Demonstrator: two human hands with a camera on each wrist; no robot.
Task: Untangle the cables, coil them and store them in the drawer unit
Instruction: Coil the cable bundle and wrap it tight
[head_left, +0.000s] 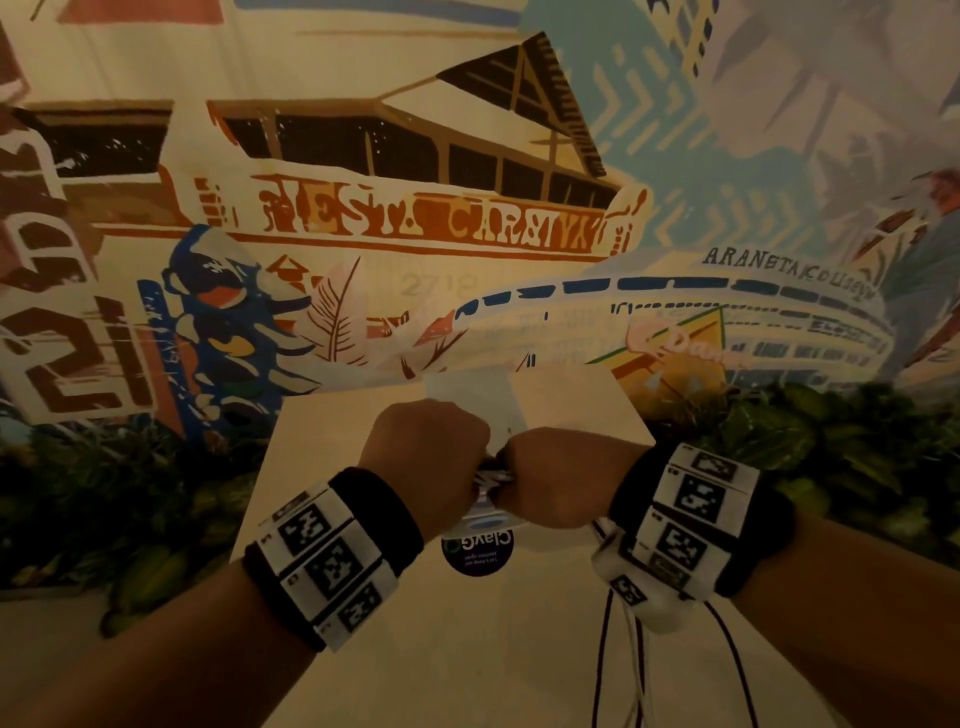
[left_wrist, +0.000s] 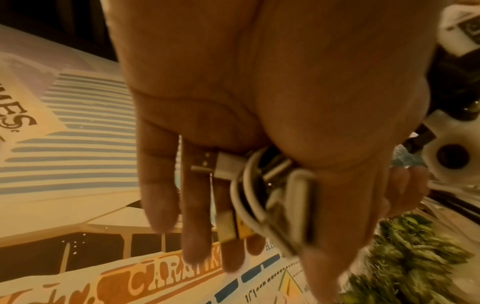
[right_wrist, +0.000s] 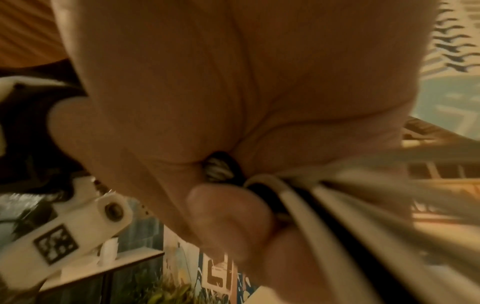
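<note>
Both hands are meeting over the table (head_left: 363, 675) — left hand (head_left: 426, 457) pinching the cables (left_wrist: 259, 191) under its thumb, right hand (head_left: 561, 478) fisting tightly around them.

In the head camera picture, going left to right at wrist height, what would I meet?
Left wristband → left hand → cable bundle → right hand → right wristband → foliage.
</note>
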